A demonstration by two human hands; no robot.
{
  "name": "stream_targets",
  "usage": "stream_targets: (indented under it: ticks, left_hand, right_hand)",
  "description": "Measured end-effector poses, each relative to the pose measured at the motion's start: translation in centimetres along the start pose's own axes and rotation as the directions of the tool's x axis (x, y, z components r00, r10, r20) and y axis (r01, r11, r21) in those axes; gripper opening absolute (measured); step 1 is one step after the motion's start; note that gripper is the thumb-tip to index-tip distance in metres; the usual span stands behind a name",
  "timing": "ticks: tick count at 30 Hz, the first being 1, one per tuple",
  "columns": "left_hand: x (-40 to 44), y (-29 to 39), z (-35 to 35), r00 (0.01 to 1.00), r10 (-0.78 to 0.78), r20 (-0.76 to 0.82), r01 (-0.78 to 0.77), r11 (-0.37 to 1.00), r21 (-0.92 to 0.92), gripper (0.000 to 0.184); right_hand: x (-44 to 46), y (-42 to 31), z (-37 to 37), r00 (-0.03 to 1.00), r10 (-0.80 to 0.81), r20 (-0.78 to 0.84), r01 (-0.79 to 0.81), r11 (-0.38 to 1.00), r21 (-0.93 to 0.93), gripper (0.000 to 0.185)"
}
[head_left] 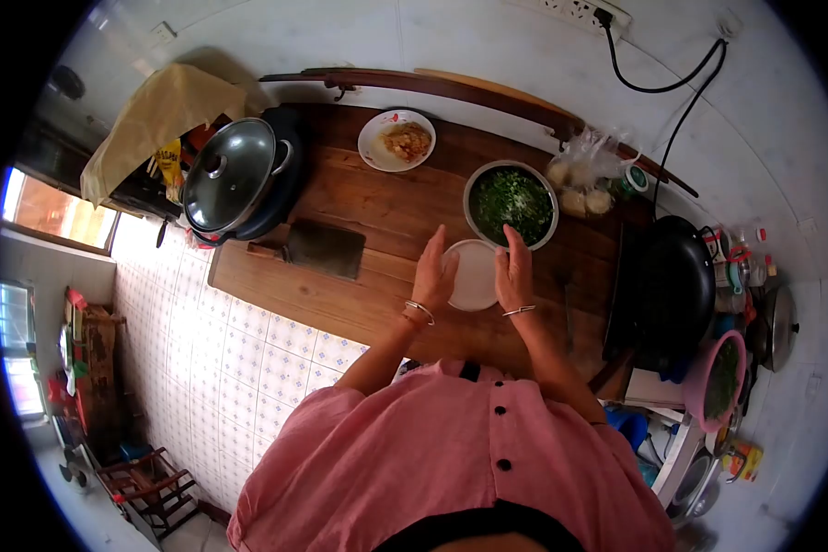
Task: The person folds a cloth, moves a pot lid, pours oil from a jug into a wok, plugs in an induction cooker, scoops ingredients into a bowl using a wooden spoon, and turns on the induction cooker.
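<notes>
A pale round lid or plate (pixel 474 276) lies on the wooden counter, with my left hand (pixel 435 269) at its left edge and my right hand (pixel 515 270) at its right edge. Both hands have their fingers stretched out, palms facing each other. Whether they touch the disc, I cannot tell. Just beyond it stands a metal bowl (pixel 470 213) of chopped greens (pixel 511 204) with white bits on top; the fingertips of my right hand are at its near rim.
A cleaver (pixel 327 248) lies to the left. Further back is a white plate (pixel 371 147) with brown food. A lidded pan (pixel 230 175) stands at the far left, a black wok (pixel 676 285) at the right. A plastic bag (pixel 584 175) sits beside the bowl.
</notes>
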State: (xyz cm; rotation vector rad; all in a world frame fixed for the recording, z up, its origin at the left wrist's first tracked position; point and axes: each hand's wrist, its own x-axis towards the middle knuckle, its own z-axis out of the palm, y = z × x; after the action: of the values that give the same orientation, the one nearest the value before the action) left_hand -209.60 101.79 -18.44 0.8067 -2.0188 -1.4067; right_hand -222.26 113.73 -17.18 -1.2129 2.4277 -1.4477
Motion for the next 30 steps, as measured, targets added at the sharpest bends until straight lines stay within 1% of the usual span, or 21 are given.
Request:
stream_targets:
  ticks: [1, 3, 4, 6, 8, 10, 14, 15, 16, 18, 19, 20, 21, 22, 24, 25, 26, 27, 28, 29, 30]
  left_hand:
    - [0.0, -0.2, 0.2, 1.0, 0.001, -0.005, -0.001, 1.0, 0.0, 0.053]
    - [-0.5, -1.1, 1.2, 0.997, 0.073, 0.031, -0.079, 0.963, 0.258, 0.052]
    - [-1.0, -1.2, 1.6, 0.995, 0.101, 0.026, -0.104, 0.974, 0.2, 0.048]
    - [-0.5, -1.4, 1.3, 0.991, 0.132, -0.002, -0.129, 0.977, 0.171, 0.046]
    - [-0.7, -1.3, 1.3, 0.988, 0.157, -0.004, -0.155, 0.978, 0.137, 0.045]
    - [0.0, -1.2, 1.3, 0.986, 0.161, -0.034, -0.161, 0.987, 0.006, 0.042]
    - [1.1, -1.8, -0.6, 0.968, 0.251, 0.009, -0.251, 0.967, 0.042, 0.039]
    - [1.6, -2.3, -1.8, 0.984, 0.179, 0.01, -0.18, 0.984, 0.015, 0.038]
    - [2.2, -2.7, -2.2, 0.992, 0.117, 0.043, -0.116, 0.993, -0.02, 0.036]
    - [2.6, -3.5, -3.0, 0.981, 0.195, -0.01, -0.191, 0.969, 0.158, 0.034]
    - [3.4, -3.2, -2.7, 0.99, 0.131, 0.043, -0.137, 0.977, 0.166, 0.033]
    - [3.7, -3.5, -4.5, 0.999, 0.045, 0.023, -0.049, 0.978, 0.203, 0.032]
    - [4.4, -3.8, -6.2, 0.999, -0.03, -0.033, 0.034, 0.991, 0.133, 0.031]
    - [5.7, -3.7, -6.5, 0.995, -0.094, -0.043, 0.097, 0.994, 0.052, 0.03]
    - [6.6, -6.1, -7.4, 0.991, 0.104, -0.087, -0.084, 0.974, 0.212, 0.03]
    - [7.7, -5.5, -6.4, 0.99, 0.119, -0.071, -0.102, 0.972, 0.21, 0.03]
    - [7.3, -5.8, -8.3, 0.987, 0.104, -0.125, -0.071, 0.968, 0.241, 0.03]
    - [7.5, -6.4, -8.3, 0.987, -0.048, -0.152, 0.045, 0.999, -0.018, 0.03]
    - [7.9, -7.4, -8.6, 0.98, -0.015, -0.196, 0.017, 1.0, 0.01, 0.031]
    - [8.3, -8.9, -9.0, 0.984, 0.01, -0.18, 0.01, 0.994, 0.111, 0.035]
    - [7.6, -5.2, -8.4, 0.961, 0.144, -0.235, -0.078, 0.96, 0.267, 0.038]
  right_hand:
    - [0.3, -0.4, 0.1, 1.0, -0.005, 0.002, 0.005, 1.0, 0.001, 0.041]
    - [0.8, -1.2, 0.5, 0.981, -0.192, -0.012, 0.189, 0.976, -0.103, 0.041]
    - [0.5, -0.8, 0.9, 0.979, -0.202, -0.005, 0.201, 0.975, -0.099, 0.041]
    - [0.2, -0.5, 2.1, 0.981, -0.161, 0.108, 0.178, 0.968, -0.174, 0.041]
    - [0.2, -0.2, 2.1, 0.98, -0.16, 0.116, 0.178, 0.969, -0.171, 0.042]
    - [0.7, -0.2, 2.1, 0.98, -0.167, 0.112, 0.185, 0.967, -0.176, 0.044]
    - [-0.8, -0.9, 3.5, 0.986, -0.148, 0.076, 0.16, 0.967, -0.2, 0.049]
    - [-0.9, -1.6, 4.1, 0.989, -0.128, 0.068, 0.14, 0.967, -0.211, 0.051]
    - [-0.8, -2.2, 5.4, 0.984, -0.174, 0.024, 0.175, 0.964, -0.199, 0.053]
    - [-0.3, -2.0, 6.4, 0.985, -0.162, 0.06, 0.171, 0.965, -0.199, 0.056]
    - [0.1, -2.2, 5.7, 0.991, -0.121, 0.058, 0.13, 0.973, -0.192, 0.055]
    - [1.3, -3.2, 6.9, 0.986, -0.125, 0.108, 0.14, 0.98, -0.143, 0.055]
    - [2.2, -3.3, 8.9, 0.98, -0.141, 0.141, 0.151, 0.986, -0.064, 0.055]
    - [3.1, -2.5, 9.4, 0.98, -0.141, 0.14, 0.143, 0.99, -0.009, 0.055]
    - [3.8, -2.8, 9.8, 0.979, -0.119, 0.167, 0.12, 0.993, 0.004, 0.056]
    - [4.1, -3.0, 9.6, 0.967, -0.108, 0.23, 0.118, 0.992, -0.032, 0.057]
    - [3.9, -3.7, 10.0, 0.969, -0.111, 0.219, 0.116, 0.993, -0.01, 0.056]
    - [3.8, -3.7, 9.3, 0.979, -0.091, 0.182, 0.095, 0.995, -0.012, 0.054]
    - [3.4, -3.7, 8.8, 0.985, -0.074, 0.158, 0.08, 0.996, -0.03, 0.054]
    - [3.0, -4.2, 9.1, 0.983, -0.084, 0.161, 0.086, 0.996, -0.007, 0.051]
    - [2.4, -3.8, 8.2, 0.989, -0.06, 0.132, 0.062, 0.998, -0.009, 0.048]
